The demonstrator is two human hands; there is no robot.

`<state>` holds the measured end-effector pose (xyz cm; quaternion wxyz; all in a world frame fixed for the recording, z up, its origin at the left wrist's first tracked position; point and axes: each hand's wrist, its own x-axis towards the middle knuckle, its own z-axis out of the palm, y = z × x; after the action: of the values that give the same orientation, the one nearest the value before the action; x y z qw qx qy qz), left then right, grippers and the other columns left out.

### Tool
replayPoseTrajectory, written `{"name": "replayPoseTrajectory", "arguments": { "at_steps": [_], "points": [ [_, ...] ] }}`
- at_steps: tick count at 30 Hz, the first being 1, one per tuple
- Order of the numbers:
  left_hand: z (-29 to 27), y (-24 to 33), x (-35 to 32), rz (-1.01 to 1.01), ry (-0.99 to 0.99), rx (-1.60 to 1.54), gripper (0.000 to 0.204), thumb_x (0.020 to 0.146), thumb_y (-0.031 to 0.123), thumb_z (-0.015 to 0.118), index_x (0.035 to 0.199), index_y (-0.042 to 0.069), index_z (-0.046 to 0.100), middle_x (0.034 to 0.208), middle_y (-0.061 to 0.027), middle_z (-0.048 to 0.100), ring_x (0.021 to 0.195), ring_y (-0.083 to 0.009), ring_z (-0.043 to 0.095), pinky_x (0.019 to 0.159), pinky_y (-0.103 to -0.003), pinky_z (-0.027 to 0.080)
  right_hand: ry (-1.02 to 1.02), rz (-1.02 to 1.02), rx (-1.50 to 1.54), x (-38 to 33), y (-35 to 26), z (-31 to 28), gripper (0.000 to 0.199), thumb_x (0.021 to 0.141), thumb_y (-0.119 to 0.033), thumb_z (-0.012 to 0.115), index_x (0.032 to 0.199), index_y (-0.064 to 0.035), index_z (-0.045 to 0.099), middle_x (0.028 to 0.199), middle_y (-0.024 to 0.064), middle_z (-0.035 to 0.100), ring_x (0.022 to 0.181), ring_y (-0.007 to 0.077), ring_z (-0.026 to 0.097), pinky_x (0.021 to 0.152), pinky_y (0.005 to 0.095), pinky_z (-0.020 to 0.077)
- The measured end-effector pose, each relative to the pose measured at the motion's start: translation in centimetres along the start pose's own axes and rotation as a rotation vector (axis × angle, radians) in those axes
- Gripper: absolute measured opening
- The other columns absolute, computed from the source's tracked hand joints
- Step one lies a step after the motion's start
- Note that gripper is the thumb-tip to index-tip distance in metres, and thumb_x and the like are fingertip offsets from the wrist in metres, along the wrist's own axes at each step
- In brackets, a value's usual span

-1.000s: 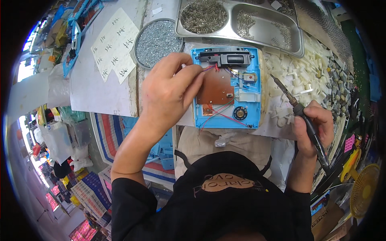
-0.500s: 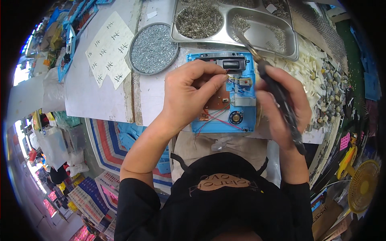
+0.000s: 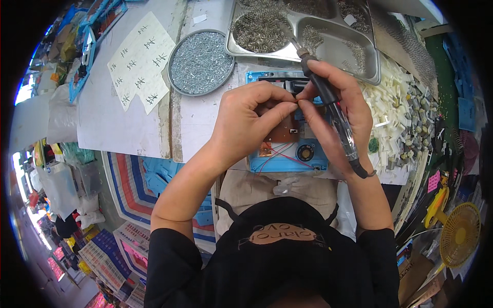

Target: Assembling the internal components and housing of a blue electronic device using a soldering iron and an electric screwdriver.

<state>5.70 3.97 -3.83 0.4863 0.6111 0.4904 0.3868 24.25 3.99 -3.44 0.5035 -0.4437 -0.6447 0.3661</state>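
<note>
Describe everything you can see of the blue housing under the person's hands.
The blue housing looks like plastic, a flat open rectangular shell lying on the white worktop. Inside are a brown circuit board, red wires and a small round black part. The left hand and right hand cover its middle; the right holds a screwdriver.
</note>
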Motion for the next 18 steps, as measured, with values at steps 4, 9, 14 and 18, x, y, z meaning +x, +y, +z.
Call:
{"name": "replayPoseTrajectory", "arguments": {
  "at_steps": [4, 9, 14, 18],
  "points": [
    [-0.1, -0.2, -0.1, -0.022, 0.036, -0.062, 0.01, 0.088, 0.006, 0.076, 0.096, 0.0, 0.074, 0.084, -0.0076, 0.07, 0.066, -0.0111, 0.064, 0.061, -0.024, 0.051, 0.015, -0.062, -0.059, 0.0, 0.1, 0.3, 0.052, 0.078, 0.011, 0.071, 0.126, -0.0088, 0.066, 0.1, 0.0098, 0.066, 0.084, 0.0216, 0.067, 0.076, 0.0299, 0.0542],
    [-0.3, 0.1, 0.3, 0.179, 0.028, 0.162, 0.008, 0.084, 0.005, 0.075, 0.088, 0.0, 0.07, 0.089, -0.0076, 0.062, 0.067, -0.014, 0.06, 0.061, -0.027, 0.05, 0.02, -0.196, -0.166, -0.2, 0.3, 0.0, 0.054, 0.075, 0.011, 0.071, 0.125, -0.0088, 0.066, 0.098, 0.0104, 0.065, 0.081, 0.0239, 0.064, 0.072, 0.0314, 0.0527],
    [0.0, 0.4, 0.3, 0.164, 0.025, 0.289, 0.009, 0.082, 0.002, 0.073, 0.086, -0.003, 0.067, 0.099, -0.0065, 0.053, 0.077, -0.0113, 0.058, 0.067, -0.023, 0.049, 0.043, -0.289, -0.19, -0.5, 0.4, -3.0, 0.047, 0.077, 0.004, 0.079, 0.121, -0.004, 0.066, 0.094, 0.0098, 0.066, 0.08, 0.0206, 0.062, 0.07, 0.0295, 0.0492],
    [0.2, 0.0, 0.5, 0.204, 0.05, 0.399, 0.009, 0.082, 0.001, 0.072, 0.083, -0.004, 0.066, 0.097, -0.0078, 0.053, 0.078, -0.0125, 0.059, 0.065, -0.025, 0.051, -0.048, -0.267, -0.12, -2.0, -0.5, -6.4, 0.039, 0.078, 0.001, 0.081, 0.114, -0.0007, 0.067, 0.087, 0.0104, 0.067, 0.072, 0.0177, 0.059, 0.064, 0.0268, 0.0449]
  ]
}}
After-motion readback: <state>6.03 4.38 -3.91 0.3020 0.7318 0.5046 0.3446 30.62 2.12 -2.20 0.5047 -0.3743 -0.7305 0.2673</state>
